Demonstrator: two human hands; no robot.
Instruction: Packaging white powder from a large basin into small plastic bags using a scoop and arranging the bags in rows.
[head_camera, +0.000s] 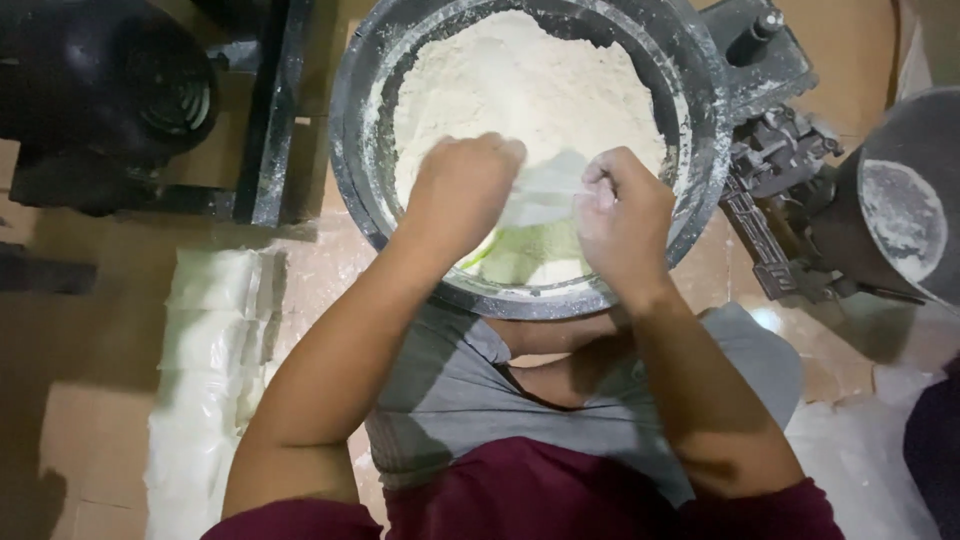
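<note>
- Pale flour (520, 90) is heaped in a dark metal basin (350, 150), at twelve o'clock from the seated person.
- A thin clear plastic bag (545, 190) is held over the basin's near rim, pinched shut-fingered by the left hand (462, 190) at nine o'clock and the right hand (622, 215) at three.
- Risk noted: a slipped pinch would collapse the bag mouth, and flour could spill onto the floor.
- Filled bags (210, 350) are stacked at eight o'clock.

Both forearms reaching forward, left hand (462, 190) and right hand (622, 222) fisted, close together, knuckles up
</note>
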